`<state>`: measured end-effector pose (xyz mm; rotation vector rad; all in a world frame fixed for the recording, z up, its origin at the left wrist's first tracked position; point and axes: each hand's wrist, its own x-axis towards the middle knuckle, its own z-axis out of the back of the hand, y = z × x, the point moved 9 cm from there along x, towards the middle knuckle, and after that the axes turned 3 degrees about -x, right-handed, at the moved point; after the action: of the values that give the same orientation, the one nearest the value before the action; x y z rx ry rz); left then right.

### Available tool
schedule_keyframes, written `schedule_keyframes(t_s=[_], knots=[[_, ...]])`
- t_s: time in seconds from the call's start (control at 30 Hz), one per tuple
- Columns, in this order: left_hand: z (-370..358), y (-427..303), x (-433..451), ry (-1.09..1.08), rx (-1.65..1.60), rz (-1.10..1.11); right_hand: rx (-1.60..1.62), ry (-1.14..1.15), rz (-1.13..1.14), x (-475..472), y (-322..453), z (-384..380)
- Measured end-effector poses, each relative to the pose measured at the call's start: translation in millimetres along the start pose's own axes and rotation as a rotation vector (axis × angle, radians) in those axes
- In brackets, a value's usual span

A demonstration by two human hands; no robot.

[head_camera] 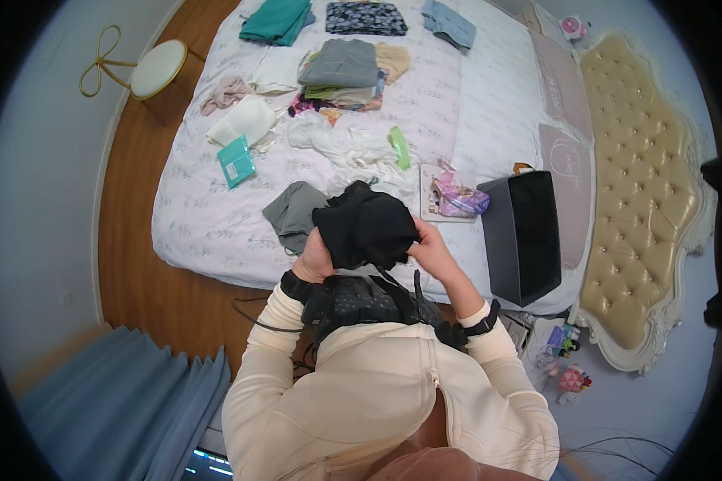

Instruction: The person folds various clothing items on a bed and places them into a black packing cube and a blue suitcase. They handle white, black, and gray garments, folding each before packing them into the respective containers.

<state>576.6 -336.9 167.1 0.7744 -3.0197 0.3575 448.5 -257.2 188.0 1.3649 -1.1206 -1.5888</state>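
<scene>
A black cloth garment (367, 225) is bunched between my two hands, just above the near edge of the bed. My left hand (317, 255) grips its left side, the fingers partly hidden under the fabric. At the other side, my right hand (428, 245) pinches the garment's edge. A crumpled grey garment (295, 213) lies on the bed beside my left hand. Behind the black cloth spread rumpled white garments (349, 144), with a light green strip (399, 147) on them. What kind of garment the black one is, I cannot tell.
A dark grey fabric storage box (499, 240) lies on its side at the right, beside a pink-purple pouch (460, 197). Farther back are a stack of folded clothes (340, 66), a teal packet (237, 162) and a folded dark floral cloth (366, 18). A tufted headboard (638, 180) stands right.
</scene>
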Motion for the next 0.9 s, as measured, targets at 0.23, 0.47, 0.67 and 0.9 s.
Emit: schedule_keyframes(t_s=[0.23,0.47,0.67,0.9], knots=[[-44.4,69.3,32.8,-0.181,0.076,0.100,0.305,-0.050,-0.015,-102.2,16.4,107.0],[-68.0,232.1,55.4,-0.368,0.284,0.524,0.188,0.089,0.007,-165.1,14.2,149.0],[-65.0,316.2,71.4,-0.371,0.495,0.734,0.200,0.263,-0.010,-214.3,-1.3,180.3],[-35.2,336.9,99.6,-0.544,0.515,0.438,0.091,0.189,-0.083,-251.0,-36.1,233.3]])
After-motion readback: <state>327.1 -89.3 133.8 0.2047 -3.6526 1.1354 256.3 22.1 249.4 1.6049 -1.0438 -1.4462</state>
